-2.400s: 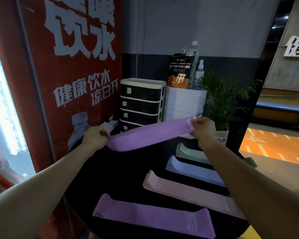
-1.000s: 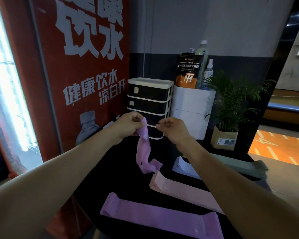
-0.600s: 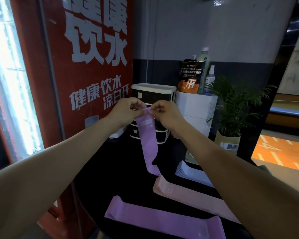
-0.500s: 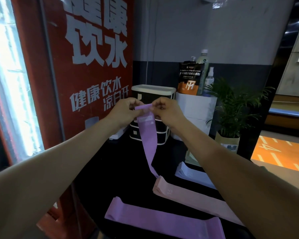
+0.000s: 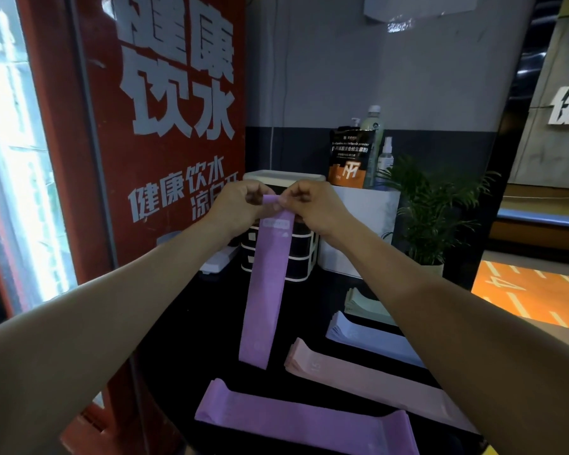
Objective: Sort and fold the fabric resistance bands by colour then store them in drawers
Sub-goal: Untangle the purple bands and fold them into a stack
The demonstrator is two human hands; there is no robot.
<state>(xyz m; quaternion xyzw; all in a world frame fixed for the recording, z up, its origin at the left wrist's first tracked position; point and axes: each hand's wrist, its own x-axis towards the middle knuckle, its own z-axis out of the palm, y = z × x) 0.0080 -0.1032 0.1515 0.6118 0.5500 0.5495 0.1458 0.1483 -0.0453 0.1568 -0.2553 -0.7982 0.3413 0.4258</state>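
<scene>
Closest to the person, a purple band (image 5: 306,421) lies flat on the dark table (image 5: 184,330). Just past it lies a pink band (image 5: 368,385), then a pale blue band (image 5: 372,343), then a green band (image 5: 365,302). The right arm hides part of the last three.

Above the table, both hands are up and close together. The left hand (image 5: 240,201) and the right hand (image 5: 316,208) each pinch the top edge of a second purple band, the held band (image 5: 266,284). Fingers and thumbs are curled tight on that edge. The held band hangs straight down, doubled over, and its low end is near the table, beside the pink band. Whether it touches the table cannot be told.

Behind the hands stand the drawers (image 5: 283,244), all pushed in as far as can be seen. Beside them are a white box (image 5: 365,231) and a plant (image 5: 434,211).

It looks like the person is folding this band. If one pinch slips, the fold could fall open and the band could drop onto the pink one, mixing the colours. The two layers might also not line up, so the fold ends up crooked. The drawers need to be opened, and both hands are busy.
</scene>
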